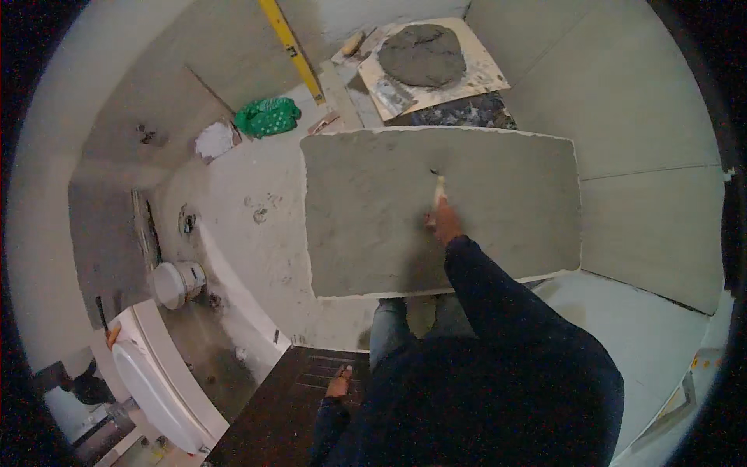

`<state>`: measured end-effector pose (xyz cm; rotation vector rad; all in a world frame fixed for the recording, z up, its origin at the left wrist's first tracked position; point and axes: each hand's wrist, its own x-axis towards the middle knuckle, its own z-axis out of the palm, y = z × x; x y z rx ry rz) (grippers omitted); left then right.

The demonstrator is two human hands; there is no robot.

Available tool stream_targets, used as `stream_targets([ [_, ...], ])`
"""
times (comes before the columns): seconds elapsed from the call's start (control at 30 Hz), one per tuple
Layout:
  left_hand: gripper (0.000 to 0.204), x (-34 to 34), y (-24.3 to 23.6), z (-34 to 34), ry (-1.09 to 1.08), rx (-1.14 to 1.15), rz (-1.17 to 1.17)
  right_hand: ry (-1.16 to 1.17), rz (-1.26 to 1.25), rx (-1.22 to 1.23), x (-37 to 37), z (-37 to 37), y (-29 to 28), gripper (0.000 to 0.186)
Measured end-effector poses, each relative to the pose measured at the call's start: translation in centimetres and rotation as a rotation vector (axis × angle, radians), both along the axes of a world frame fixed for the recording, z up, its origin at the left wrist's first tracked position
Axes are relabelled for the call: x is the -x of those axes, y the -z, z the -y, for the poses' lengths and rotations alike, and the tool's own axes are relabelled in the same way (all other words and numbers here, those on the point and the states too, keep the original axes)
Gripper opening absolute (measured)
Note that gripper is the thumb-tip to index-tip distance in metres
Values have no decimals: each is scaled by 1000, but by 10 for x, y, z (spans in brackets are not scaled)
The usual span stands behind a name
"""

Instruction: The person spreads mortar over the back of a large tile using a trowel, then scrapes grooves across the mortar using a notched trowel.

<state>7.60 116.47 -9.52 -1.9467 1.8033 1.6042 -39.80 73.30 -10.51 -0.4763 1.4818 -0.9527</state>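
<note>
My right hand (445, 220) grips a light-handled tool (440, 184) with a thin dark tip over a large rectangular slab (366, 206), coated grey with pale rough edges. My left hand (340, 381) is low, over a dark brown surface (264, 412), fingers loosely apart with nothing visible in them. Behind the slab, a grey mound of mortar (422, 54) sits on a pale, stained board (486, 70), with a flat metal tool (395, 97) on its near left corner.
A yellow spirit level (290, 50) leans at the back. A green spotted bag (267, 117) and white crumpled item (215, 142) lie left of it. A white bucket (175, 284) and white ceramic fixture (156, 389) stand at left. Large tiled panels (646, 109) line the right wall.
</note>
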Motion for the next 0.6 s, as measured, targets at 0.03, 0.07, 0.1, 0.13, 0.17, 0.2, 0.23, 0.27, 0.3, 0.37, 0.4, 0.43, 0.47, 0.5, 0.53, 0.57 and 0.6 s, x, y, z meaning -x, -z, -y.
stream_targets([
  [0.03, 48, 4, -5, 8, -36, -78, -11, 7, 67, -66, -12, 10, 4, 28],
  [0.07, 50, 8, -17, 16, -75, -168, -14, 3, 55, -84, -25, 15, 0, 28],
  [0.1, 53, 18, -32, 38, -94, -250, -18, -132, -110, -113, -34, 24, -11, 30],
  [0.13, 54, 11, -32, 27, -127, -223, 8, -226, -170, -119, -53, 40, -11, 31],
  [0.17, 55, 1, -32, 18, -156, -200, 33, -316, -232, -123, -73, 54, -10, 32],
  [0.2, 58, -5, -30, 14, -187, -144, 61, -351, -309, 5, -84, 65, 13, 32],
  [0.23, 58, -4, -30, 19, -174, -145, 51, -370, -397, 124, -83, 71, 30, 31],
  [0.27, 60, -4, -36, 21, -258, -231, 4, -376, -393, 117, -93, 79, 35, 31],
  [0.3, 62, -5, -42, 23, -343, -312, -41, -404, -309, 79, -106, 89, 36, 31],
  [0.37, 62, -6, -45, 27, -142, -211, -32, -417, -240, 39, -115, 103, 38, 30],
  [0.4, 61, -3, -41, 42, 84, -97, -36, -488, -370, 60, -101, 110, 43, 33],
  [0.43, 61, 2, -43, 51, 98, -95, -44, -525, -431, 68, -99, 110, 41, 34],
  [0.47, 56, 10, -43, 62, -55, -273, 18, -559, -496, 74, -95, 111, 39, 36],
  [0.5, 52, 13, -47, 64, -237, -456, 100, -571, -698, 151, -106, 109, 27, 34],
  [0.53, 52, 9, -50, 58, -250, -455, 111, -582, -896, 237, -116, 109, 10, 33],
  [0.57, 48, 3, -48, 48, -240, -433, 109, -589, -884, 243, -119, 111, -9, 33],
  [0.6, 44, 0, -49, 38, -228, -412, 107, -608, -894, 286, -120, 111, -28, 32],
])
